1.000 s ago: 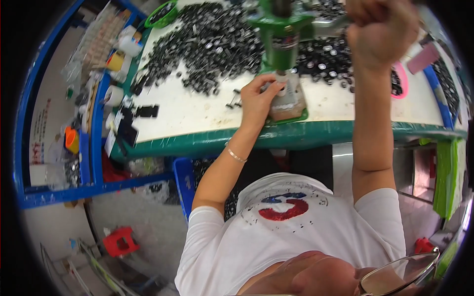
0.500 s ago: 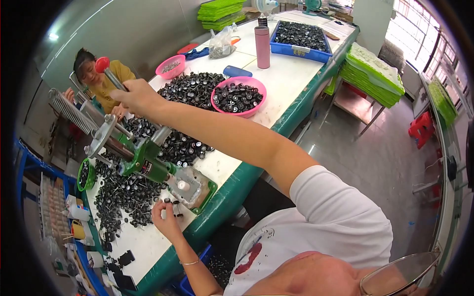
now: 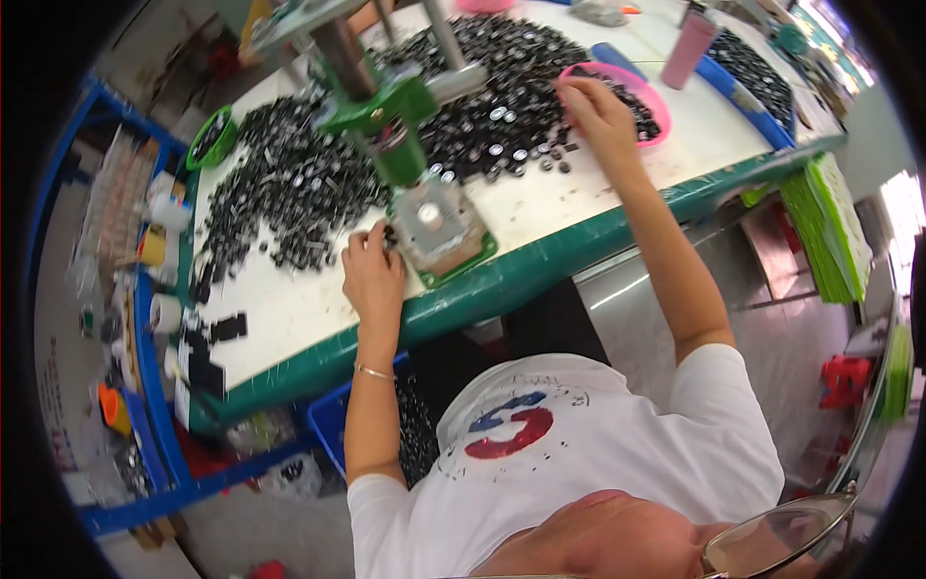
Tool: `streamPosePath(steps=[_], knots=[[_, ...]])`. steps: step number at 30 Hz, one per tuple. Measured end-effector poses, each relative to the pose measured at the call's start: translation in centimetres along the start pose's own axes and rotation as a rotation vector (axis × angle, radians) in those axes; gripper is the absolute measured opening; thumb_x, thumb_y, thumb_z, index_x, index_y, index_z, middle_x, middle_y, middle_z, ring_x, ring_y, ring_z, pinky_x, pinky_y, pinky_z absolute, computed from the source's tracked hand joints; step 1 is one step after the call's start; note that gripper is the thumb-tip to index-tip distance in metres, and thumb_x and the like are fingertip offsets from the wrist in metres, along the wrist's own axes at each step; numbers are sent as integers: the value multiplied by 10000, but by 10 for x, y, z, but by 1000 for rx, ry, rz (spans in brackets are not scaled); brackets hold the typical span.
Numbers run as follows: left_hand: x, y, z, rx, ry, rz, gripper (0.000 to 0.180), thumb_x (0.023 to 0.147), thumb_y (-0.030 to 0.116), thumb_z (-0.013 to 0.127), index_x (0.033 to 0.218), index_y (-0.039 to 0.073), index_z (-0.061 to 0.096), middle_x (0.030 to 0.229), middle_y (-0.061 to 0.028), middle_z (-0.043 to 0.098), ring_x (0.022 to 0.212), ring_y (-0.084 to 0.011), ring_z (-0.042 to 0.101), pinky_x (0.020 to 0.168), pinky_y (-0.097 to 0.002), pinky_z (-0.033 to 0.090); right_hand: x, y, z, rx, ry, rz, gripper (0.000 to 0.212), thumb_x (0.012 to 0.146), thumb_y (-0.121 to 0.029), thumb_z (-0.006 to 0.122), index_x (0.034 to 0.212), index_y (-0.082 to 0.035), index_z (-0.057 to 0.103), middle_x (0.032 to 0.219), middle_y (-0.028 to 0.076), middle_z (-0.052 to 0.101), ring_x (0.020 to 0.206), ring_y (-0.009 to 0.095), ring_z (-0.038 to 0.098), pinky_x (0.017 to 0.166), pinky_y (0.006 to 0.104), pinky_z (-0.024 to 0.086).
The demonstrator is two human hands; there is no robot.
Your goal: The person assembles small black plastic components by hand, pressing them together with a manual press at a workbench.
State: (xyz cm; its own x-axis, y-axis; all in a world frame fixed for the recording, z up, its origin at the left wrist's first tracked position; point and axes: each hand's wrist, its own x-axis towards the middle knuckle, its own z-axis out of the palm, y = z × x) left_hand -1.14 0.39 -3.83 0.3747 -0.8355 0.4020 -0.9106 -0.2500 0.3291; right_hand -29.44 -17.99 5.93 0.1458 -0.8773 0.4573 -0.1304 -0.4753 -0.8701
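Observation:
My left hand (image 3: pixel 374 270) is on the white tabletop, left of the base plate of a green hand press (image 3: pixel 397 145). Its fingers are bent together, and a small black round part (image 3: pixel 390 234) shows at their tips beside the plate. Farther right, my right hand (image 3: pixel 600 121) reaches to the left rim of a pink bowl (image 3: pixel 660 108) filled with similar black parts. Those fingers are curled in; blur hides what they may hold. A white round piece (image 3: pixel 430 214) sits on the press plate under the ram.
A heap of black round parts with thin metal pins (image 3: pixel 299 183) spreads around and behind the press. A green basket (image 3: pixel 214 140) stands far left, a pink bottle (image 3: pixel 689 48) and blue tray (image 3: pixel 743 101) far right. The green table edge (image 3: pixel 569 261) runs before me.
My right hand has left the press lever and come over to the pink bowl. My left hand stays by the press base. The view has swung, so the co-worker is mostly out of it.

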Motion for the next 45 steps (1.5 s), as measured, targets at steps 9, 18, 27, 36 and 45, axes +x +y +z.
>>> streamPosePath(steps=[9, 18, 27, 36, 45], knots=[[-33, -52, -17, -965, 97, -445, 245, 892, 14, 651, 1130, 50, 692, 899, 11, 630, 728, -60, 540, 651, -205, 435, -52, 70, -11, -562, -179, -383, 256, 864, -70, 661, 1119, -50, 657, 1137, 132, 599, 1078, 302, 569, 916, 375, 454], [-178, -136, -111, -1016, -202, -682, 337, 780, -37, 682, 1110, 29, 687, 886, -18, 667, 699, -40, 536, 574, -188, 411, -57, 93, 27, -632, -338, -296, 232, 868, -74, 637, 1098, -54, 656, 1188, 121, 600, 1120, 309, 538, 983, 387, 410], [-167, -109, -132, -365, -268, -355, 320, 809, 101, 723, 1123, 55, 689, 1109, -111, 704, 1021, -286, 662, 891, -331, 505, -60, 77, 58, -531, -420, -308, 186, 868, -51, 636, 1053, -44, 655, 1138, 90, 623, 1055, 276, 568, 917, 355, 455], [1, -88, -33, -60, 202, -141, 174, 818, 162, 715, 947, 45, 717, 834, -84, 645, 790, -272, 621, 717, -377, 500, -63, 85, 42, -547, -330, -307, 212, 853, -117, 680, 1053, -52, 655, 1033, 119, 633, 1020, 325, 576, 884, 396, 444], [18, -71, -34, -626, 276, -246, 108, 868, 157, 706, 883, 54, 738, 925, -20, 649, 760, -121, 599, 673, -269, 483, -64, 31, 82, -133, -397, -273, 261, 870, -108, 692, 1120, -42, 657, 1032, 108, 617, 963, 266, 599, 841, 351, 486]])
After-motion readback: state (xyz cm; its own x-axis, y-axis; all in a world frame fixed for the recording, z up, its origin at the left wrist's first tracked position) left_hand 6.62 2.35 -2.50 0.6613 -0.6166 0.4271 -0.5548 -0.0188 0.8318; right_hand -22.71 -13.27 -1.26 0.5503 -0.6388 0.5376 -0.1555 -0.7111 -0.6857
